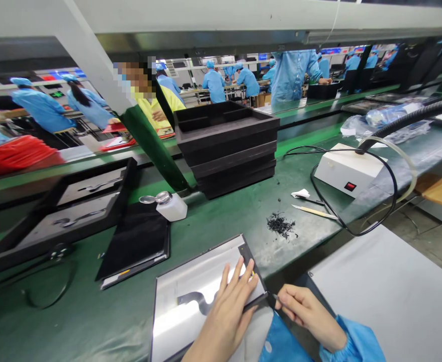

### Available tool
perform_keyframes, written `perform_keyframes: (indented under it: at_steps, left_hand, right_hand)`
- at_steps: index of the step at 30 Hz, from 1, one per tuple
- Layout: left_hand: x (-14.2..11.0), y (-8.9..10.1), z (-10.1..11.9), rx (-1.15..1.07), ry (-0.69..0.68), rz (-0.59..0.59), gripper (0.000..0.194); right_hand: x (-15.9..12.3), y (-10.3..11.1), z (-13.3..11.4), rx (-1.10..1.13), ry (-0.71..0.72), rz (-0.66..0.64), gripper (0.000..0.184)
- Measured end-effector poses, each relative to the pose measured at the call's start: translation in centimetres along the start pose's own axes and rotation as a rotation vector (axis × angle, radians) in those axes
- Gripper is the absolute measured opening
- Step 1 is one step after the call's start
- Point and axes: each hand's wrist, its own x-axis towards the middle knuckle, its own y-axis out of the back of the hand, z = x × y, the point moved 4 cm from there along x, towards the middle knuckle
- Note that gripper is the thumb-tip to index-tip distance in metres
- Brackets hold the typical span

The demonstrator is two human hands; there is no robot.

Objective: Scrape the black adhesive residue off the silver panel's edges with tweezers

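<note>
A flat display panel (183, 296) with a silvery metal back, a dark frame and a dark ribbon cable (194, 300) lies at the front edge of the bench. My left hand (230, 306) rests flat across its back, fingers stretched out and slightly spread. Just off the panel's right corner, my right hand (303, 309) is closed round a thin, dark, pointed tool (272, 295). Its tip is at the corner edge; most of the tool is hidden by my fingers, so its exact kind is unclear.
Dark shavings (281, 224) lie beside a craft knife (314, 212). A white box (351, 170) with a hose stands right; stacked black trays (228, 146) stand behind. Left are a dispenser bottle (173, 207), another panel (138, 241) and a black tray (126, 201). Co-workers sit beyond.
</note>
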Motion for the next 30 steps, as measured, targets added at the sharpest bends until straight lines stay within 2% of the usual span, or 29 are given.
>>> perform_keyframes:
  at_steps: [6,11,18,30]
  left_hand:
    - [-1.5,1.4,0.1,0.021,-0.044,-0.074,0.058]
    - [-2.6,1.8,0.1,-0.018,0.012,-0.116,0.063]
    - [-2.8,1.5,0.1,-0.046,0.039,-0.099,0.064]
    - [-2.9,1.3,-0.1,-0.05,0.036,-0.094,0.068]
  right_hand:
    - [-0.5,-1.4,0.2,-0.039,0.057,-0.074,0.054]
    - [-0.6,-2.3,0.4,-0.04,0.046,-0.132,0.05]
    - [-0.8,-2.0,0.3,-0.198,0.115,-0.107,0.052]
    - [-0.4,-2.2,1.2,-0.167,0.128,-0.09,0.049]
